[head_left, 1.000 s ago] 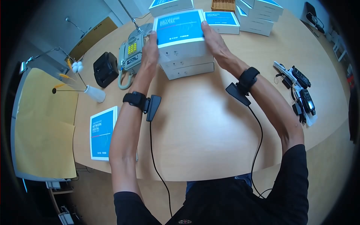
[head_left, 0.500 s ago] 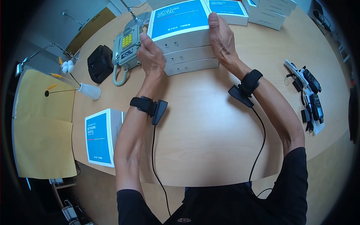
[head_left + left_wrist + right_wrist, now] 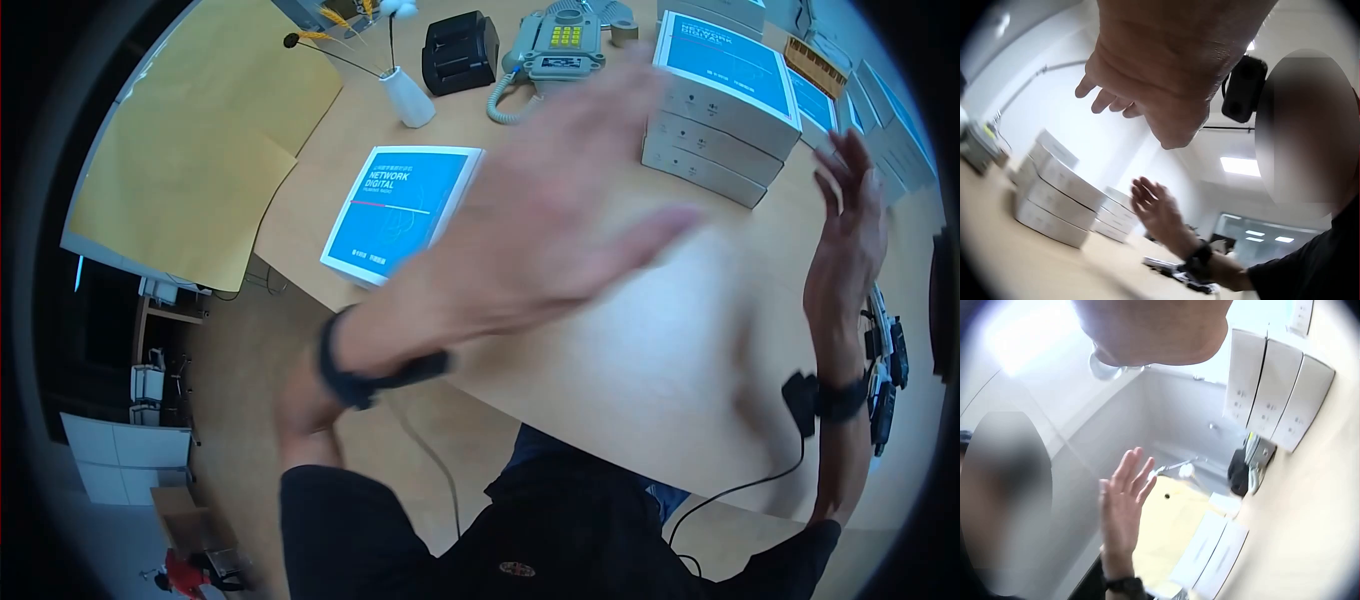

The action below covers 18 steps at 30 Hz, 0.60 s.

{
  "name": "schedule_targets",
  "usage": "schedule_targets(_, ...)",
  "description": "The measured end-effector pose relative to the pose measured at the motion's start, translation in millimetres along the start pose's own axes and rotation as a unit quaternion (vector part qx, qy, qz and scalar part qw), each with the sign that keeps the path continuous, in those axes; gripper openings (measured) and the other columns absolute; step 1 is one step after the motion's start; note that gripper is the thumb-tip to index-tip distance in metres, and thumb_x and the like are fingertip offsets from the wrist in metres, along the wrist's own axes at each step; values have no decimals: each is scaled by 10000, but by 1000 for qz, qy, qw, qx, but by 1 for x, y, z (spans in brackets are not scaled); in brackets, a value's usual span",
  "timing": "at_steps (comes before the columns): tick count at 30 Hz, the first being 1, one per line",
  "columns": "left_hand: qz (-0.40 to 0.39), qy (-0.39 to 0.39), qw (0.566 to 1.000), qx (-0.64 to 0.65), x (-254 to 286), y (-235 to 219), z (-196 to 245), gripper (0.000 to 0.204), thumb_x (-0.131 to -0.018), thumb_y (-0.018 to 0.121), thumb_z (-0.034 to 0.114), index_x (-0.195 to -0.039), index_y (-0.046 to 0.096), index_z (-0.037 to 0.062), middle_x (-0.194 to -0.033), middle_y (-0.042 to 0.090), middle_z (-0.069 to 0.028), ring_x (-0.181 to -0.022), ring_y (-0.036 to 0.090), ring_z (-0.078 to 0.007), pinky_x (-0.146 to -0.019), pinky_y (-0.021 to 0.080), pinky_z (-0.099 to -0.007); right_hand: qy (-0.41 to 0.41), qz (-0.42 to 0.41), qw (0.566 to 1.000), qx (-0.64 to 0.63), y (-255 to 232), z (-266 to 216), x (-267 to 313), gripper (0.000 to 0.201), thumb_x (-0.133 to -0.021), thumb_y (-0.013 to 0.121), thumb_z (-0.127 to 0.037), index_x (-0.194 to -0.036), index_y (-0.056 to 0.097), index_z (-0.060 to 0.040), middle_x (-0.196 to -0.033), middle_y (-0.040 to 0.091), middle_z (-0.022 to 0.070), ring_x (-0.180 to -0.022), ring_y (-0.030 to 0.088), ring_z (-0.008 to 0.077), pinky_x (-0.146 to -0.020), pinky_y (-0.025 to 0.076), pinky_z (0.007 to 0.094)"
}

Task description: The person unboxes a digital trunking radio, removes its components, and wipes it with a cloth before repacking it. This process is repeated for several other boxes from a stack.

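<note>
My left hand, blurred in the head view, is raised over the table with straight fingers and nothing in it. It overlaps the edge of a blue-topped white box on the left. In the right wrist view this proves to be two stacked boxes. My right hand is also raised with loose fingers, holding nothing, to the right of a stack of three white boxes. This stack stands on the table, apart from both hands. Its blue top reads "NETWORK DIGITAL".
A desk telephone, a black device and a white vase with dried stems stand at the back. More white boxes and a woven basket are behind the stack. Black handheld devices lie at the right edge.
Both hands have let go of the three-box stack, which now stands alone. My left hand has swung toward the left-hand boxes, my right hand rightward. The head view has turned left.
</note>
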<state>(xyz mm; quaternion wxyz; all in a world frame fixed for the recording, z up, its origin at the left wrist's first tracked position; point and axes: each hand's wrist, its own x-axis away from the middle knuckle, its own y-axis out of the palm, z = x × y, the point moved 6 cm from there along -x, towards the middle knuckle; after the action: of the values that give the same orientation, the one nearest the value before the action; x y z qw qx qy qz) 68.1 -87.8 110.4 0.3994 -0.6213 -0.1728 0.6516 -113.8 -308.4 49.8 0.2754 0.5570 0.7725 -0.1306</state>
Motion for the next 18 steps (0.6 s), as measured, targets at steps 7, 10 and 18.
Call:
schedule_targets(7,-131,-516,831,-159,194,-128,-185,898,-964,549,668,-1529,413,-16,-1492,503,-268,-1414,465,-361,-1178,349,-431,408,-422,802,-113,93,-23,156,642,-1063,522,-444,-1429,466,80,-1120,649,135,-983,640,186,-864,542,333)
schedule_targets(10,-142,-450,881,-30,205,-100,-155,734,-1011,640,432,-1524,402,-36,-1399,568,-221,-1267,562,-274,-1098,430,-383,391,-495,774,-55,141,-4,189,859,-1031,548,-526,-1562,258,84,-1242,615,161,-1044,600,176,-949,510,324)
schedule_targets(18,-200,-143,968,-50,118,-4,43,731,-893,744,215,-1523,423,32,-1597,319,-253,-1474,341,-449,-1144,408,-537,393,-245,884,-71,89,18,191,804,-970,657,-443,-1456,345,117,-1346,566,291,-1247,576,326,-1090,444,403)
